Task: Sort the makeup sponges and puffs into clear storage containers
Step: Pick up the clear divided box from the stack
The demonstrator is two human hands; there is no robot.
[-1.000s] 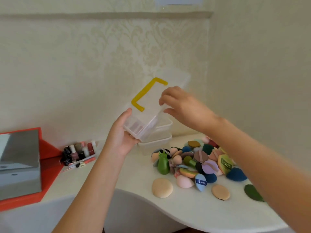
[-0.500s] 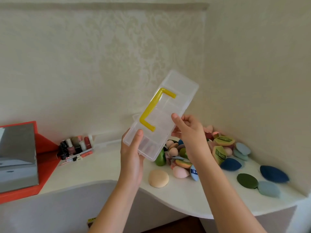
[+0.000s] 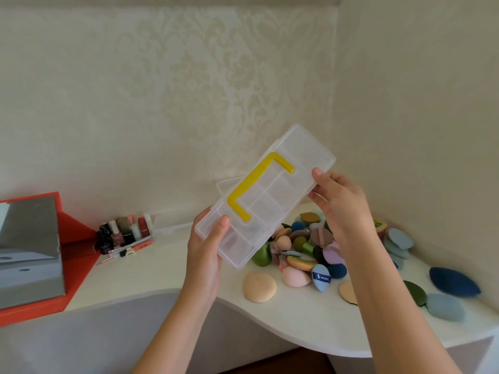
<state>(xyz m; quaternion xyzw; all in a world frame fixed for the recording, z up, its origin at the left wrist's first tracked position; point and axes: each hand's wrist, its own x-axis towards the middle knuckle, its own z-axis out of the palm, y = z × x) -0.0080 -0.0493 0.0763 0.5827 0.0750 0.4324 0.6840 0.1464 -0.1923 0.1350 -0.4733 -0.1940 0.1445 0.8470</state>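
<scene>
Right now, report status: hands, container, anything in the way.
Left hand, right hand grip clear container, tilted, off the shelf. Sponge pile unsorted beneath. Nothing in the way.

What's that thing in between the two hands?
A clear box with a yellow handle, in the head view: the left hand grips its lower end, the right hand its upper edge.

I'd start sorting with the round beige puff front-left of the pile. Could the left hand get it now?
Probably not: the left hand grips the clear plastic case with the yellow handle. The round beige puff lies uncovered below it.
</scene>
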